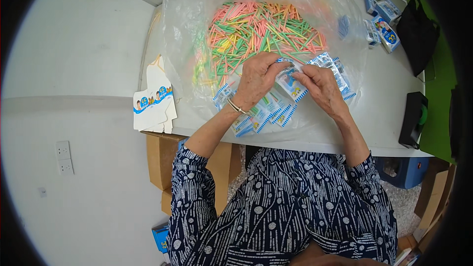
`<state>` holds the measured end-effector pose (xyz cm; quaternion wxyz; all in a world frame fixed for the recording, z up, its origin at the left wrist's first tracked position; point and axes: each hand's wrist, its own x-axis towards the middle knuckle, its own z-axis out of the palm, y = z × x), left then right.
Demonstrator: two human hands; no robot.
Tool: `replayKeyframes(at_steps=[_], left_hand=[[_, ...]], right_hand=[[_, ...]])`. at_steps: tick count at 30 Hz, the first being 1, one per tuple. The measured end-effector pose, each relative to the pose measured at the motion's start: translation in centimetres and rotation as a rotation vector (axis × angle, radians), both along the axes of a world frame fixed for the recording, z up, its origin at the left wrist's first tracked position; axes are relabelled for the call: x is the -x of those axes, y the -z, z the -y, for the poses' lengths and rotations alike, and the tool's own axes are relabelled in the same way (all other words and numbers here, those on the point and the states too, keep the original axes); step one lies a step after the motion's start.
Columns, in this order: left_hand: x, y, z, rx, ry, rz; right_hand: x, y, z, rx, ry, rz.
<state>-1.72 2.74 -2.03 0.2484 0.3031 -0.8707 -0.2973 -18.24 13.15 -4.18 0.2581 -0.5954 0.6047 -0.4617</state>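
Between my two hands is a small blue-and-white plastic packet (pixel 294 87) with striped edges. My left hand (pixel 259 80) pinches its upper left part, thumb toward the packet. My right hand (pixel 322 88) is closed on its right edge. Just beyond my hands lies a large heap of thin pink, green and yellow sticks (pixel 263 32) on a clear plastic sheet or bag (pixel 185 7). Several similar packets (pixel 263 118) lie overlapping below my left hand, some with coloured sticks showing through. More packets (pixel 337 71) lie beside my right hand.
Flat white printed cartons (pixel 155 101) lie at the table's left edge. Small blue-and-white boxes (pixel 387 34) stand at the far right, near a black bag (pixel 419 34). A black tape dispenser (pixel 413 120) sits at the right edge. Cardboard boxes (pixel 160 162) are below the table.
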Motion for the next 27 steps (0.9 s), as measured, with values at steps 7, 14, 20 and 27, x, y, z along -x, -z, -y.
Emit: replayKeyframes(at_steps=[7, 14, 20, 27], left_hand=[[-4.9, 1.3, 9.5, 0.518, -0.082, 0.139], [-5.1, 3.6, 13.3, 0.732, -0.083, 0.761], [-5.3, 5.3, 14.5, 0.714, -0.097, 0.797], [-6.2, 5.6, 14.3, 0.657, -0.158, 0.807]], right_hand=[[1.1, 0.5, -0.1, -0.048, 0.068, 0.121], [0.7, 1.1, 0.4, -0.012, 0.087, 0.110], [1.0, 1.0, 0.5, -0.020, 0.098, 0.172], [1.1, 1.1, 0.7, -0.023, 0.105, 0.222]])
